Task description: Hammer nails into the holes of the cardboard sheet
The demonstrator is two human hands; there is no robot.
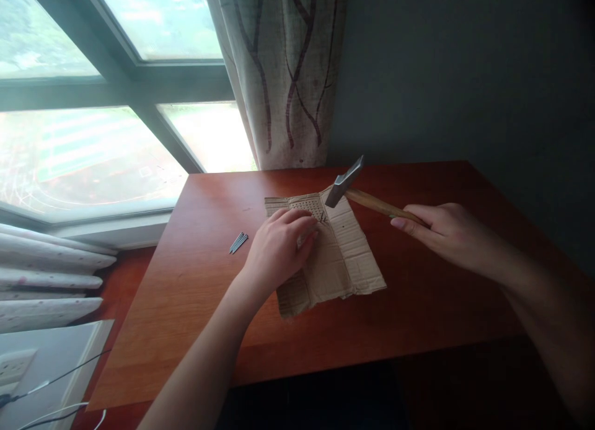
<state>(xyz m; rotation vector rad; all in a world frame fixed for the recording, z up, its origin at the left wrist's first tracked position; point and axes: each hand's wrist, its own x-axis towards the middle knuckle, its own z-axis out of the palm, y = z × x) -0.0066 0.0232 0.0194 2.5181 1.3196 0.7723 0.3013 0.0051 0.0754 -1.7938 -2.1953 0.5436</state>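
1. I had the right hand (pixel 439 225) grasping the steel-headed, wooden-handled hammer (pixel 372 202), its head above the far part of the tan corrugated cardboard sheet (pixel 329 259) on the reddish-brown wooden table (pixel 437 300).
2. Left hand (pixel 281 244) lay curled on the sheet's left part; I couldn't tell whether it pinched anything.
3. Slim dark-grey metal nails (pixel 238 243) lay further left.
4. I judged short, square taps best, left hand clear.

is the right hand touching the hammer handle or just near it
Touching; the head view shows the right hand gripping the hammer handle between thumb and fingers
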